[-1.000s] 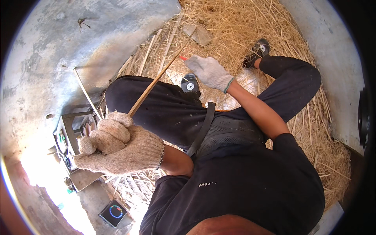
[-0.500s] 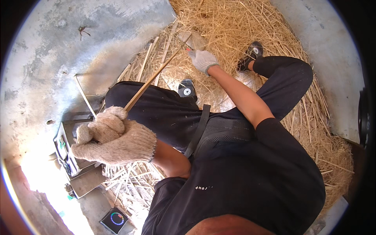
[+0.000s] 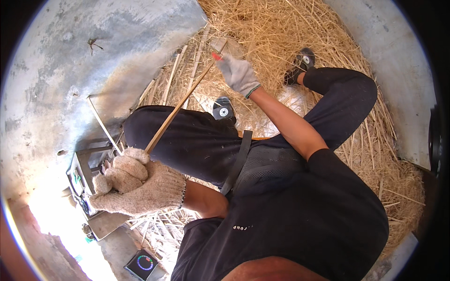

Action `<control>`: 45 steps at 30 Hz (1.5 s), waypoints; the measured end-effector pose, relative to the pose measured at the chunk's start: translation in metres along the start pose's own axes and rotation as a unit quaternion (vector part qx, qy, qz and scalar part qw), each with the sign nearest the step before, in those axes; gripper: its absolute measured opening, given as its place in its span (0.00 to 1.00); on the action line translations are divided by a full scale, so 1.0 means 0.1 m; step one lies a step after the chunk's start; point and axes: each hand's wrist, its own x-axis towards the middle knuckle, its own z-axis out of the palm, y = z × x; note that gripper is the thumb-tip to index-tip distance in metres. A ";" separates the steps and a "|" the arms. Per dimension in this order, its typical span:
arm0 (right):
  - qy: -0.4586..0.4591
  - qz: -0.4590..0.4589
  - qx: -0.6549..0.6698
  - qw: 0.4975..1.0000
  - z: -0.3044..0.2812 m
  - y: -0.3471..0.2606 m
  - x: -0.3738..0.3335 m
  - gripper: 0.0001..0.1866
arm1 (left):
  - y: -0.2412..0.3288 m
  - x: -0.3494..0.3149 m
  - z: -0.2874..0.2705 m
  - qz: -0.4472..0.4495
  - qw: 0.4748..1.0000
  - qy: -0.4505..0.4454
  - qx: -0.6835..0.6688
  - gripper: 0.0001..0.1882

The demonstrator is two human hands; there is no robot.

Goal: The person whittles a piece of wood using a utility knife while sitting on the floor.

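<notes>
My left hand [image 3: 136, 180], in a thick beige knitted glove, is closed around the lower end of a long bamboo strip [image 3: 180, 105]. The strip slants up and away to the right, over my bent left leg. At its far end is my right hand [image 3: 238, 75], in a paler glove with a green cuff edge. Its fingers are closed on a small red-handled tool [image 3: 216, 56]; the tool's working end is too thin to make out. A thinner pale strip [image 3: 101, 119] runs up-left from behind my left glove; whether I hold it too is hidden.
Shavings [image 3: 276, 28] cover the floor ahead and to the right, between grey walls [image 3: 93, 47]. Split strips [image 3: 173, 75] lie beside the left wall. A wooden box-like stand [image 3: 110, 225] is beyond my left hand, with a black device [image 3: 141, 264] with a lit ring nearer.
My left hand has moved down slightly, and the bamboo strip with it. My right hand has shifted a little left and toward me, turning so more of the red handle shows.
</notes>
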 end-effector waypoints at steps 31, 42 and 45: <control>-0.307 0.458 0.064 0.832 0.29 1.65 -0.47 0.35 | -0.04 0.04 0.01 0.006 1.000 0.007 -0.013 0.24; 0.117 -0.078 -0.008 0.990 -0.27 -0.13 0.15 0.19 | -0.03 -0.05 0.12 0.014 0.998 -0.012 -0.053 0.28; 0.089 -0.026 -0.076 0.993 -0.12 -0.16 0.06 0.15 | -0.03 0.01 -0.05 -0.008 0.986 -0.093 -0.139 0.28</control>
